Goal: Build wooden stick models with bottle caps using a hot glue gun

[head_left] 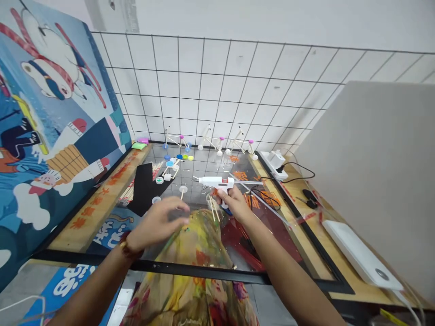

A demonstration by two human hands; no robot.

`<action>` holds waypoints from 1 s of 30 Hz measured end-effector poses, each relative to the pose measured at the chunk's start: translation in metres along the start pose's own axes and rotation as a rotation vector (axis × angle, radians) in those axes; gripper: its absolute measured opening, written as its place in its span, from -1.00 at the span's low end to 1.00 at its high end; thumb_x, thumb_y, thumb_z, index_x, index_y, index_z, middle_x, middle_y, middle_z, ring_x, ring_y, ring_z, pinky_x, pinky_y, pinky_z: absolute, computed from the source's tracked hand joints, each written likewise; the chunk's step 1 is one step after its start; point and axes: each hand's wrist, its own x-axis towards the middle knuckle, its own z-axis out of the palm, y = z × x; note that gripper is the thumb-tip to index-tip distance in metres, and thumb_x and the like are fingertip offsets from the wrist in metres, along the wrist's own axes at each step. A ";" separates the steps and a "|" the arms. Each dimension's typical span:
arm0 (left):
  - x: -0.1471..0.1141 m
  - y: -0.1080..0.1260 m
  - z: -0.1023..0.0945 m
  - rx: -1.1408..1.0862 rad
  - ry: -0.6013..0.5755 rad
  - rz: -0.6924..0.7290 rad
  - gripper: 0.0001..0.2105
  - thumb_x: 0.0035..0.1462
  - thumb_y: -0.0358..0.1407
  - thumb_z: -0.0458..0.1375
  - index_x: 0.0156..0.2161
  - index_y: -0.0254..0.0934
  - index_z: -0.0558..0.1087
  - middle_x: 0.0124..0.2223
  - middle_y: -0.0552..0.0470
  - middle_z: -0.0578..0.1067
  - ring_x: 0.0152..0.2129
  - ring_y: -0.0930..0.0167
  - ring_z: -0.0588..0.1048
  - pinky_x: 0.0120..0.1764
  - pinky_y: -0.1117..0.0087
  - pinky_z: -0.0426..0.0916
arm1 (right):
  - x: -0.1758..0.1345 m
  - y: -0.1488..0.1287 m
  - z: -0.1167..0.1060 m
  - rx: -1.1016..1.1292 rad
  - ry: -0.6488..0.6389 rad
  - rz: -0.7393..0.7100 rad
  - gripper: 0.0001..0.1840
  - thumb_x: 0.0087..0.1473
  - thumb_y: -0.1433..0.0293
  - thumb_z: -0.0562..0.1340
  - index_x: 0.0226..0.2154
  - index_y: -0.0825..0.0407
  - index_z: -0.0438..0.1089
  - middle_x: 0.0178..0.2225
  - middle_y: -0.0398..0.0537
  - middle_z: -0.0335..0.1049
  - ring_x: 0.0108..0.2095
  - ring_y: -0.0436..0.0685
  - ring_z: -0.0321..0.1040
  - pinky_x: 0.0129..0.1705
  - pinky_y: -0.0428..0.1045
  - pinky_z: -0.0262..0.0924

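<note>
A white hot glue gun (pixel 212 181) is gripped by its handle in my right hand (pixel 232 202), its nozzle pointing left over the glass tabletop. A clear glue stick (pixel 249 182) sticks out of its back. My left hand (pixel 163 222) hovers above the table with thumb and fingers apart, holding nothing I can see. Just beyond its fingertips stands a wooden stick with a white bottle cap (pixel 183 189) on top. Between the hands lie a few loose wooden sticks (pixel 213 209). Coloured bottle caps (pixel 170 164) and a small stick frame sit behind my left hand.
Several stick-and-cap models (pixel 210 140) line the back edge by the wire grid (pixel 217 81). A black sheet (pixel 144 190) and bundled sticks lie left. At right are a power strip (pixel 277 165), scissors (pixel 309 198), cables and a white device (pixel 362 253). A printed panel (pixel 50 113) stands left.
</note>
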 end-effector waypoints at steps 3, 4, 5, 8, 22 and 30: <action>0.025 -0.035 0.003 -0.019 0.010 -0.148 -0.63 0.06 -0.26 0.32 0.00 -0.28 0.48 0.03 -0.17 0.52 -0.04 0.20 0.52 0.04 0.14 0.42 | -0.001 0.010 0.000 -0.079 0.003 0.021 -0.52 0.04 -0.06 0.31 -0.25 0.00 0.32 -0.41 -0.12 0.46 -0.55 -0.01 0.20 -0.46 -0.05 0.13; 0.034 -0.047 0.004 -0.035 -0.025 -0.189 -0.45 -0.03 -0.26 0.37 0.10 -0.32 0.42 0.12 -0.24 0.46 0.03 0.15 0.48 0.07 0.10 0.40 | -0.001 0.013 -0.001 -0.092 0.000 0.026 -0.52 0.05 -0.06 0.30 -0.24 -0.01 0.32 -0.40 -0.12 0.46 -0.54 -0.01 0.20 -0.45 -0.04 0.14; 0.041 -0.059 0.006 -0.049 -0.084 -0.199 -0.22 -0.15 -0.26 0.43 0.22 -0.33 0.32 0.25 -0.31 0.34 0.14 0.08 0.40 0.13 0.06 0.35 | -0.001 0.015 -0.003 -0.108 -0.007 0.031 -0.52 0.06 -0.06 0.29 -0.24 -0.01 0.32 -0.39 -0.11 0.46 -0.53 -0.01 0.20 -0.45 -0.04 0.15; 0.054 -0.083 0.010 -0.066 -0.285 -0.150 0.17 -0.37 -0.22 0.53 0.38 -0.34 0.08 0.40 -0.39 0.07 0.35 -0.04 0.07 0.30 -0.03 0.09 | -0.003 0.021 -0.006 -0.184 -0.022 0.038 -0.54 0.09 -0.05 0.27 -0.23 -0.01 0.32 -0.35 -0.09 0.46 -0.49 0.01 0.23 -0.42 -0.03 0.18; 0.037 -0.095 0.029 -0.211 -0.268 -0.135 0.14 -0.20 -0.27 0.47 0.43 -0.26 -0.08 0.38 -0.29 0.16 0.34 0.06 0.12 0.35 0.03 -0.02 | -0.008 0.040 -0.011 -0.318 -0.087 0.136 -0.63 0.16 0.03 0.24 -0.23 -0.02 0.33 -0.33 -0.08 0.45 -0.42 0.07 0.28 -0.36 0.00 0.19; 0.033 -0.095 0.034 -0.180 -0.186 -0.168 0.20 -0.18 -0.23 0.47 0.44 -0.29 -0.19 0.42 -0.39 0.02 0.35 0.03 0.09 0.33 0.00 0.02 | -0.002 0.012 -0.002 0.039 -0.066 0.245 -0.55 -0.01 0.00 0.35 -0.30 0.01 0.35 -0.48 -0.15 0.37 -0.61 -0.05 0.07 -0.60 -0.09 -0.09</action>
